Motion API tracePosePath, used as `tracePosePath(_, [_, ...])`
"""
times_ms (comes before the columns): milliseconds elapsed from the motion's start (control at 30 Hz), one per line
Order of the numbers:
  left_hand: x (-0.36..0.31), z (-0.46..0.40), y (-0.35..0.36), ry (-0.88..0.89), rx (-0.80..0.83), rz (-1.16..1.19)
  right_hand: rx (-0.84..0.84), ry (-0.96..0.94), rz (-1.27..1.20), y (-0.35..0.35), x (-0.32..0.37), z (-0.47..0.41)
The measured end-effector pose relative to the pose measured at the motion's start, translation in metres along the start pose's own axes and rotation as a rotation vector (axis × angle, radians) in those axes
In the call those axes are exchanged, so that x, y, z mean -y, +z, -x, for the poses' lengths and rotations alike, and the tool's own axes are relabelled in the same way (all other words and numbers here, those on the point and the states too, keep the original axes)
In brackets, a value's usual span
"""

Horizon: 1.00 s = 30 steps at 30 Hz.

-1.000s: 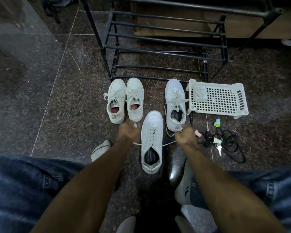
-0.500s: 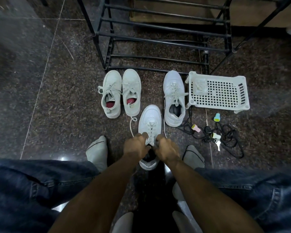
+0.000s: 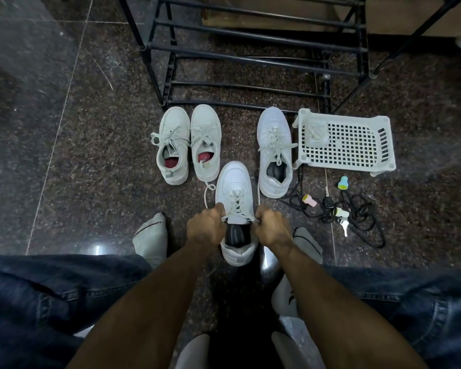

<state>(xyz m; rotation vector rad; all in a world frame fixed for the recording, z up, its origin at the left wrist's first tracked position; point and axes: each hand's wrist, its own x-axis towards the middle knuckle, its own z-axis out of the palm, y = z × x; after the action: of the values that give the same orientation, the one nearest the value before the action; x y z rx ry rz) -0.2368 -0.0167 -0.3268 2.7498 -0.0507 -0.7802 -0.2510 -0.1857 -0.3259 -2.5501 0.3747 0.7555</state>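
A white shoe (image 3: 233,179) lies at the centre of the frame, toe pointing up, its heel between the two wrists. The left hand (image 3: 206,227) and right hand (image 3: 273,227) sit on either side of its opening, each with fingers curled, pinching the laces (image 3: 236,206) at the top eyelets. Its mate (image 3: 274,145) stands just to the upper right, beside a basket (image 3: 346,162); a grey pair (image 3: 175,145) sits to the upper left.
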Motion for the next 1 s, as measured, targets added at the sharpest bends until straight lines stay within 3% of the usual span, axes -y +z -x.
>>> tracePosePath(267, [0.002,0.007,0.011,0.007,-0.100,0.060,-0.073,0.105,-0.028,0.010,0.003,0.006])
tracePosePath(433, [-0.008,0.007,0.020,0.218,-0.198,-0.085,-0.017,0.087,0.005,0.017,0.006,0.008])
tracePosePath(533, [-0.010,0.002,0.016,0.138,-0.124,0.058,-0.025,0.046,0.065,0.018,0.007,0.007])
tracePosePath(633, [-0.016,-0.006,0.009,0.061,-0.013,0.055,-0.044,0.002,0.131,0.019,0.012,0.005])
tracePosePath(1000, [0.017,-0.009,0.009,-0.011,-0.020,0.085,0.015,0.045,0.100,0.002,-0.008,-0.014])
